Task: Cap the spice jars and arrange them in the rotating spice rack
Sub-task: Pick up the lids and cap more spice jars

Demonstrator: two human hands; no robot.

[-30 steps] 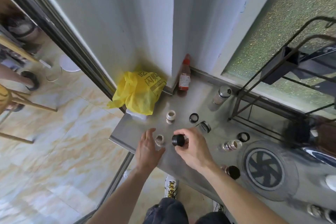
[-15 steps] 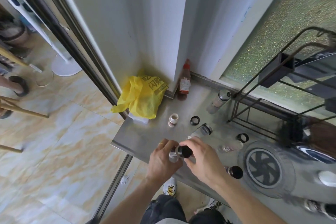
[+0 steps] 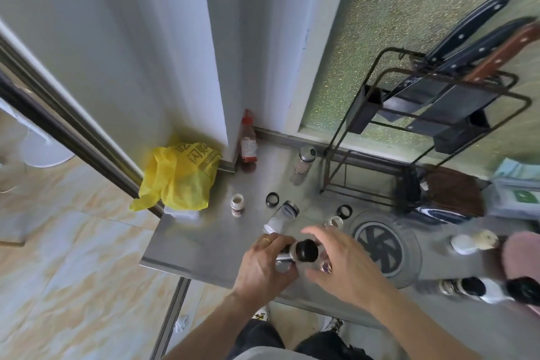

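My left hand point(image 3: 263, 266) grips a small glass spice jar point(image 3: 285, 254) above the front edge of the steel counter point(image 3: 190, 242). A black cap point(image 3: 305, 250) sits on the jar's mouth. My right hand point(image 3: 347, 266) hovers around the cap with forefinger and thumb spread, a gap showing on both sides. Behind my hands, an uncapped white jar point(image 3: 237, 204) stands, a clear jar point(image 3: 282, 218) lies on its side, and another open jar point(image 3: 334, 222) sits to the right. Two loose black caps point(image 3: 272, 199) point(image 3: 344, 210) lie among them.
A round disc with a spoke pattern point(image 3: 380, 245) lies right of my hands. Capped jars point(image 3: 461, 286) lie at the front right. A steel shaker point(image 3: 304, 164), red sauce bottle point(image 3: 247, 140) and yellow bag point(image 3: 181, 175) stand at the back. A wire knife rack point(image 3: 423, 126) stands at the right.
My left hand picked up the jar from the counter. My right hand brought the black cap onto it, then loosened its fingers from the cap. The camera tilted rightward.
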